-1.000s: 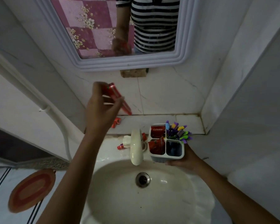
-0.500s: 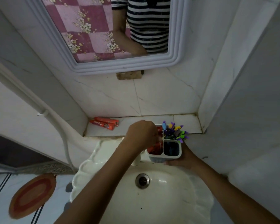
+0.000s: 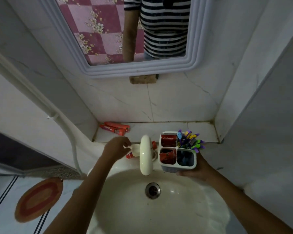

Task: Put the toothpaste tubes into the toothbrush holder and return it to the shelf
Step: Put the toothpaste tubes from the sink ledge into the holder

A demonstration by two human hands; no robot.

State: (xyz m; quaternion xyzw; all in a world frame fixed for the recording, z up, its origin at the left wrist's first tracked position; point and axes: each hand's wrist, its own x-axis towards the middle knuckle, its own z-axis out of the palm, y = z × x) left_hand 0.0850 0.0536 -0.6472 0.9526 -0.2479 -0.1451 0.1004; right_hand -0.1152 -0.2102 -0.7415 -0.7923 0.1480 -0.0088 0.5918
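Note:
My right hand [image 3: 195, 172] grips a white four-compartment toothbrush holder [image 3: 176, 168] from below, upright over the sink's back rim. Red toothpaste tubes [image 3: 168, 140] fill its two left compartments, and colourful toothbrushes [image 3: 191, 141] stand in the back right one. Two more red tubes [image 3: 115, 128] lie on the tiled shelf [image 3: 161, 130] at the left. A small red tube [image 3: 130, 155] lies on the sink rim left of the tap. My left hand [image 3: 116, 148] hovers right beside that tube, fingers loosely curled and holding nothing.
A cream tap [image 3: 145, 155] stands between my hands, with another red bit [image 3: 154, 144] behind it. The sink basin [image 3: 159, 210] lies below. A framed mirror [image 3: 137, 68] hangs above the shelf, walls close both sides, and a pipe [image 3: 41, 98] runs down the left.
My left hand carried a red tube down into the holder's front left compartment, let go, then moved left to the tap. My right hand kept the holder in place.

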